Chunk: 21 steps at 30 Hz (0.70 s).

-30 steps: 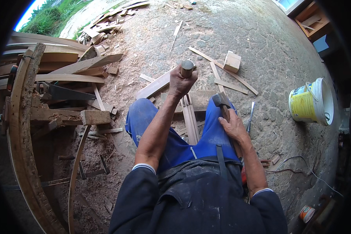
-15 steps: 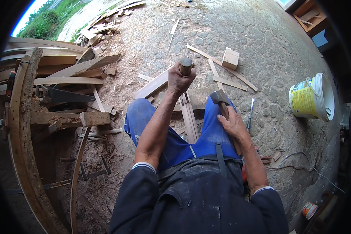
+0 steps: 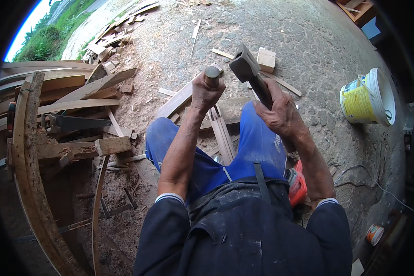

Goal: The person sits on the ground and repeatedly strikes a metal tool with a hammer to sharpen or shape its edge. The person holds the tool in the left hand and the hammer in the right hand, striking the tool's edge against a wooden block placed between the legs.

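The site is a woodworking workshop beside grass (image 3: 48,45), evidenced by stacked planks (image 3: 78,106), a handsaw (image 3: 80,123), a hammer (image 3: 244,65), offcuts (image 3: 127,89) and wood shavings (image 3: 140,99) on rough ground (image 3: 322,55)

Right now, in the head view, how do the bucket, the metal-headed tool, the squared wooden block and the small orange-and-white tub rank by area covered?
1. Bucket
2. Metal-headed tool in the right hand; partly covered, and nearness may enlarge it
3. Squared wooden block and small orange-and-white tub: too alike to rank

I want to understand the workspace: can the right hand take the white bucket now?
Probably not: the right hand grips a hammer, and the bucket stands apart, farther right.
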Tool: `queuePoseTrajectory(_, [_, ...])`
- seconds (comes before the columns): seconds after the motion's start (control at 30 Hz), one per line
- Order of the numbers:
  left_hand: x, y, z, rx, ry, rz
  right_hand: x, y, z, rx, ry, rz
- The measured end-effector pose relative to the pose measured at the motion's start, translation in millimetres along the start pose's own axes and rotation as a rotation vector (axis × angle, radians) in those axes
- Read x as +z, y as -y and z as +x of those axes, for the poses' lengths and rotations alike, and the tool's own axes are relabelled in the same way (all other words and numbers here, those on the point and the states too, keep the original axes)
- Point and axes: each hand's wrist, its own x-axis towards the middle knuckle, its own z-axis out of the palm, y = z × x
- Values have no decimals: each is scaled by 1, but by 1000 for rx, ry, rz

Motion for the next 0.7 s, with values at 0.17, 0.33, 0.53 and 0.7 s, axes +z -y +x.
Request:
queuePoseTrajectory(0.17, [-2,7,-2,216,35,24,11,46,51,44,388,-416])
queuePoseTrajectory(0.33, [-12,12,-11,103,-16,-8,10,54,49,-220,222,-279])
queuePoseTrajectory(0.53, [-9,19,-16,204,-44,-19,21,61,61,-124,371,-446])
queuePoseTrajectory(0.7, [-2,29,-18,71,-63,52,7,72,66,-152,335,-361])
